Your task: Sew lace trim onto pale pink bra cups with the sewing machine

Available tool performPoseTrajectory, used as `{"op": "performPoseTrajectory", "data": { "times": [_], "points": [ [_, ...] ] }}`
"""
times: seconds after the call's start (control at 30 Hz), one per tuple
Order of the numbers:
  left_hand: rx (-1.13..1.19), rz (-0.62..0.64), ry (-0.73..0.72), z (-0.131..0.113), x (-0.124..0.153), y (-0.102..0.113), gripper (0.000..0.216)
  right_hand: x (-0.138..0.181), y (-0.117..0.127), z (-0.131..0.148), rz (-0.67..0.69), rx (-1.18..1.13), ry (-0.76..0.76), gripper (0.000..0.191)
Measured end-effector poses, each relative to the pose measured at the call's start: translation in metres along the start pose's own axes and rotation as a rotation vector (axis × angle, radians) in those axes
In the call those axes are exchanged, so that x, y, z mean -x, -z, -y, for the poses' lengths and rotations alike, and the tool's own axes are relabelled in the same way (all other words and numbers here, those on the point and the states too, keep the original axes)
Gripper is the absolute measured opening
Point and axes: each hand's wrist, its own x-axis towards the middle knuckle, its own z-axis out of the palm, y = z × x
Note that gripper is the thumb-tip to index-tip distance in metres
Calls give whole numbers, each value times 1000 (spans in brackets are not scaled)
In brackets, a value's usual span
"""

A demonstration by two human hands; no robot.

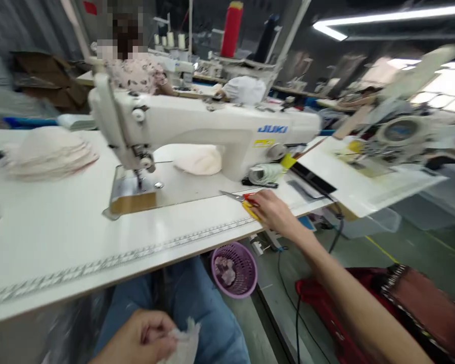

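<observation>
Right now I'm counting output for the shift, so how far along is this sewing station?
Looks done: a stack of cream pieces lies on the table left of the sewing machine, and scraps sit in the purple basket. In hand: the left hand grips a white fabric piece; the right hand closes on the scissors. Left: probably that piece, as nothing lies under the needle.

White sewing machine (220, 126) with blue lettering, red-and-yellow-handled scissors (239, 198), purple basket (240, 285), red thread cone (231, 28), white cloth scrap (185, 345)
</observation>
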Motion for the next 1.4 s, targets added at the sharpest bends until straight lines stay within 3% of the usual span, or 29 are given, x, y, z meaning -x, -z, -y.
{"op": "performPoseTrajectory", "data": {
  "times": [0.13, 0.33, 0.5, 0.6, 0.67, 0.73, 0.77, 0.9, 1.0, 1.17, 1.4],
  "points": [
    [188, -35, 51, -2, 15, 1, 57, -4, -20, -21, -11, -21, 10, 12],
    [227, -21, 94, 0, 29, 7, 53, 0, -17, -28, 0, 66, 66, 32],
    [189, -15, 106, 1, 32, 9, 53, 20, -13, 9, -56, 76, 78, 31],
    [215, -25, 89, 4, 34, 8, 52, 47, -14, 50, -75, -130, 145, 28],
    [228, -13, 85, 7, 35, 8, 50, 67, -20, 78, 115, -338, 148, 32],
    [220, 1, 83, 7, 34, 8, 47, 82, -33, 100, 330, -390, 99, 60],
    [209, 7, 80, 7, 34, 8, 47, 88, -41, 108, 407, -409, 93, 63],
    [146, 6, 87, 2, 34, 8, 47, 97, -75, 119, 621, -521, 91, 48],
    [113, 1, 90, 1, 33, 8, 44, 99, -89, 119, 689, -563, 101, 44],
    [97, -20, 99, 2, 33, 9, 40, 99, -92, 121, 740, -528, 93, 38],
    [92, -22, 128, 4, 33, 12, 40, 98, -92, 120, 744, -477, 86, 47]
  ]
}}
